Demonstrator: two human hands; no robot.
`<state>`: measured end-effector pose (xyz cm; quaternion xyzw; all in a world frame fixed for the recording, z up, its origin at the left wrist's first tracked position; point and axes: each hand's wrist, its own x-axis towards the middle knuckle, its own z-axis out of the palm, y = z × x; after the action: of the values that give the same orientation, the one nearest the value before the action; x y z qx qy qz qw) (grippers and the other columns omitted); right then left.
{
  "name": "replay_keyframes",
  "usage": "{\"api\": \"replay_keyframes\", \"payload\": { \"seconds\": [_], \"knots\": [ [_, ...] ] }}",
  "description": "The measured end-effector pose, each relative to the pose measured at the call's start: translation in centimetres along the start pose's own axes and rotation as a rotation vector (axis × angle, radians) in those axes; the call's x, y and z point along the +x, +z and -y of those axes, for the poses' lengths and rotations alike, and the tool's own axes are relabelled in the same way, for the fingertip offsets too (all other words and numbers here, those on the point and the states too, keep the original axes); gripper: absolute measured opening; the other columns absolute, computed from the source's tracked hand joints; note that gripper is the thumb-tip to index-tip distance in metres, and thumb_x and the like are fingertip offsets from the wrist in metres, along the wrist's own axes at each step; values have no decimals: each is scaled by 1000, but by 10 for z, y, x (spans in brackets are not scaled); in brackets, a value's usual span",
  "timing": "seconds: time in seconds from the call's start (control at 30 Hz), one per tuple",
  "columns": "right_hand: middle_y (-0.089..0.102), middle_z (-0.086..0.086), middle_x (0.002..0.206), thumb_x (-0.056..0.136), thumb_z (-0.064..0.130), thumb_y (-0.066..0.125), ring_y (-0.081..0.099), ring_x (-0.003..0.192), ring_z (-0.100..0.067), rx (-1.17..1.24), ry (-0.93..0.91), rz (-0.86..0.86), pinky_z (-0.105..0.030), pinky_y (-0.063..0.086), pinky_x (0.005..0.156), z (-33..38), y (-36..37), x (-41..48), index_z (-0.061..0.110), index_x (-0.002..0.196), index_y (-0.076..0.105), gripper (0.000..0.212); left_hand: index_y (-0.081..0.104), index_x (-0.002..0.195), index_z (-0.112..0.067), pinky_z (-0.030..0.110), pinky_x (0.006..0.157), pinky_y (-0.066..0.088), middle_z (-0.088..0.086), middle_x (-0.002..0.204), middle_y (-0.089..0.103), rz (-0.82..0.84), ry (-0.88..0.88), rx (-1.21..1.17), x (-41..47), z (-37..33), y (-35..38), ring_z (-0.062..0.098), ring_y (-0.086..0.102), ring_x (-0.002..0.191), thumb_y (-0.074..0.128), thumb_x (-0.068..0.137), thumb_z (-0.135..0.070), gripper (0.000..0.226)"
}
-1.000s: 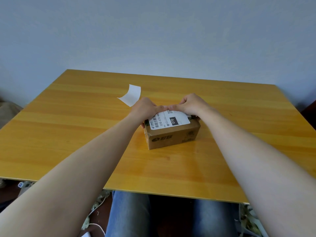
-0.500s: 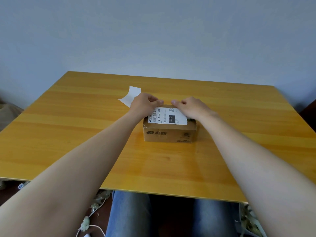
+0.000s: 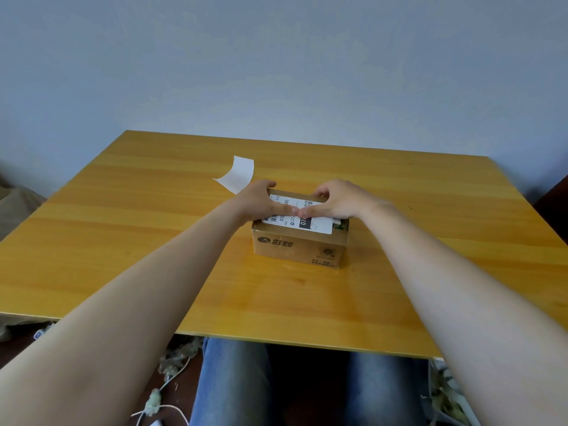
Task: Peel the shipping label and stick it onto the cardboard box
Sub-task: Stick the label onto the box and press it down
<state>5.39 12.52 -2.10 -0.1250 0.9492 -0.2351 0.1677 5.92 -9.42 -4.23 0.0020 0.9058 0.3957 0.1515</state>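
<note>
A small brown cardboard box [image 3: 299, 249] sits on the wooden table [image 3: 153, 241], a little beyond its middle. The white printed shipping label [image 3: 319, 224] lies on the box's top face. My left hand [image 3: 259, 201] rests on the left part of the top, fingers at the far left corner and thumb laid across the label. My right hand [image 3: 339, 199] covers the right part, fingers bent at the far edge. Its thumb presses the label, tip to tip with the left thumb. Both hands hide much of the label.
A curled white backing sheet [image 3: 238, 175] lies on the table just behind my left hand. A grey wall rises past the far table edge. Below the near edge are legs in jeans [image 3: 233, 382] and cables on the floor.
The box has turned slightly, its right end nearer now. Both hands have shifted from the far edge onto the label, and the thumbs have come together at its middle.
</note>
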Motion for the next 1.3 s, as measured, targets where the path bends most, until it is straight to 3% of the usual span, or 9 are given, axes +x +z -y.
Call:
{"api": "replay_keyframes", "payload": {
  "seconds": [0.17,0.3,0.4,0.5,0.7,0.9,1.03,1.2,1.3],
  "knots": [
    [65,0,137,70,73,81,60,123,-21,20,0,-16,-36,49,103,3,-2,-1,18,139,64,90,43,156,-13,44,105,53,7,143,59,-25,3,-20,0,0,2,25,62,121,90,70,-56,107],
    [68,7,92,69,78,78,64,87,-15,59,1,-56,-33,48,70,-1,3,8,23,98,70,63,61,139,-17,43,101,55,3,127,66,-94,14,-45,3,5,3,22,65,113,90,71,-56,83],
    [65,5,79,80,73,74,59,72,-14,83,-8,-68,-31,39,61,-3,6,16,22,82,64,51,71,121,-20,37,93,58,0,111,70,-134,18,-92,6,6,2,18,68,104,89,75,-50,58],
    [62,4,72,85,72,69,55,66,-16,96,17,-90,-32,36,60,-3,8,23,20,79,62,53,77,105,-19,33,82,59,-2,100,77,-156,12,-130,11,7,2,15,72,95,88,77,-50,43],
    [58,0,73,89,73,64,51,66,-19,94,54,-95,-33,31,58,-2,8,33,18,84,62,55,83,100,-21,30,61,51,-2,90,79,-208,2,-98,15,4,2,15,75,87,81,85,-49,32],
    [55,-2,73,90,72,63,49,66,-19,126,97,-69,-33,31,60,-2,8,35,20,78,58,54,81,105,-23,33,74,57,-3,94,78,-143,25,-26,17,0,-1,14,73,92,70,94,-51,32],
    [49,3,62,97,68,57,45,55,-18,70,183,-115,-33,27,54,-1,8,30,20,66,48,57,65,136,-24,40,95,58,-2,117,73,-117,13,-109,13,-1,-1,16,70,104,72,89,-59,58],
    [66,0,81,95,79,43,62,75,-19,68,192,-94,-34,40,65,1,4,18,13,100,68,71,42,156,-19,44,97,56,-2,128,59,11,-29,-28,-2,-5,-6,20,63,107,78,81,-64,95],
    [70,2,90,89,84,47,64,82,-19,78,92,11,-34,43,73,10,1,4,17,108,74,74,48,144,-21,45,86,61,-7,106,63,75,-51,36,-11,-10,-8,15,67,88,79,81,-62,81]
  ]
}}
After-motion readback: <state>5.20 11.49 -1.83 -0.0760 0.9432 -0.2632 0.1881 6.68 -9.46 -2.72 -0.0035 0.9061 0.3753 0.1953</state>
